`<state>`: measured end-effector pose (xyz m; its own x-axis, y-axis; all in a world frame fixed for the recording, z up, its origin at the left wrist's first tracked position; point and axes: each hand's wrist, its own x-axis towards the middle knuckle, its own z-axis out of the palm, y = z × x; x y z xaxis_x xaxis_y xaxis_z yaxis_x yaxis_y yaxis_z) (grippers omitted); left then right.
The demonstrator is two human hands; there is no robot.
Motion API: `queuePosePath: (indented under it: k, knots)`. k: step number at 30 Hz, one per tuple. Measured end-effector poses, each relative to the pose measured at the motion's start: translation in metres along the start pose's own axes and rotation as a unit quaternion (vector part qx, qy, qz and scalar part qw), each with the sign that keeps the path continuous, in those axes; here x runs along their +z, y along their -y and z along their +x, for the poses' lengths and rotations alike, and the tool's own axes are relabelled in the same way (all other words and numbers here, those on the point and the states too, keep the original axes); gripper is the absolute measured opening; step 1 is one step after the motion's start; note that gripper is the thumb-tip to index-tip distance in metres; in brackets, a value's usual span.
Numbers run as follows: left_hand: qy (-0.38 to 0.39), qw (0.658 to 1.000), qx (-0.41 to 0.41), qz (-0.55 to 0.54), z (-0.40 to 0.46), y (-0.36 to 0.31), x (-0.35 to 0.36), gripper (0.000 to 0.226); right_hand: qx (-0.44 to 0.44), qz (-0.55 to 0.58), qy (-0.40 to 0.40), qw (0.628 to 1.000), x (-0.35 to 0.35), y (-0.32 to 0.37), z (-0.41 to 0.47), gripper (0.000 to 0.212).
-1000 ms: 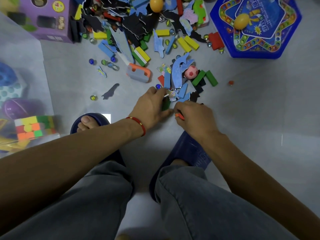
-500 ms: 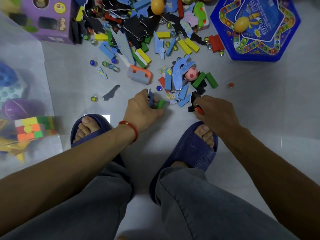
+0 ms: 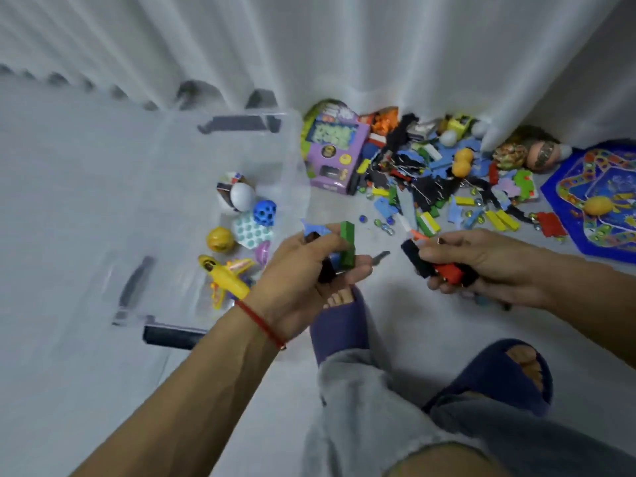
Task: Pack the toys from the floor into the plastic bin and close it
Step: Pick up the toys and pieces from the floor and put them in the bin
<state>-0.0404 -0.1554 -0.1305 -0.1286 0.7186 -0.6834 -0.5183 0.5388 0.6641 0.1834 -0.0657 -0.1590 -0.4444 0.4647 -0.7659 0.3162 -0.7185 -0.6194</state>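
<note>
My left hand (image 3: 303,270) grips a green wooden block (image 3: 347,244) beside the clear plastic bin (image 3: 292,160); my right hand (image 3: 481,266) clutches a red block (image 3: 449,271) and black foam pieces (image 3: 418,258).

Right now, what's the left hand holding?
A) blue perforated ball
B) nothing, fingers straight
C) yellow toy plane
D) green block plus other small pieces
D: the left hand grips an upright green block together with a blue piece and something dark, while the yellow toy plane and the blue perforated ball already lie in the clear plastic bin.
</note>
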Motion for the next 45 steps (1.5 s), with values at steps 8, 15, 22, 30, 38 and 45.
queuePosePath:
  k: [8,15,22,30,38,45]
  knots:
    - [-0.225,0.972,0.067,-0.017,-0.089,-0.077,-0.147,0.016,-0.055,-0.161,0.093,0.981,0.218,0.113,0.010,0.022]
    - [-0.283,0.955,0.082,0.011,-0.102,-0.088,-0.153,0.020,0.016,-0.146,0.110,0.983,0.259,0.114,0.009,0.070]
    - [-0.164,0.960,0.193,0.117,-0.059,-0.058,-0.069,0.027,-0.053,-0.269,-0.068,0.959,0.101,0.116,-0.023,0.040]
    - [-0.017,0.898,0.096,0.429,0.060,0.038,0.021,0.020,0.015,-0.378,-0.304,0.874,-0.106,-0.032,-0.027,0.026]
    - [0.060,0.655,0.248,0.711,0.170,0.114,0.058,0.046,0.018,-0.364,-0.426,0.828,-0.184,-0.169,0.033,0.048]
    - [0.046,0.452,0.353,0.818,0.236,0.125,0.064,0.046,-0.080,-0.415,-0.509,0.750,-0.212,-0.180,0.085,0.020]
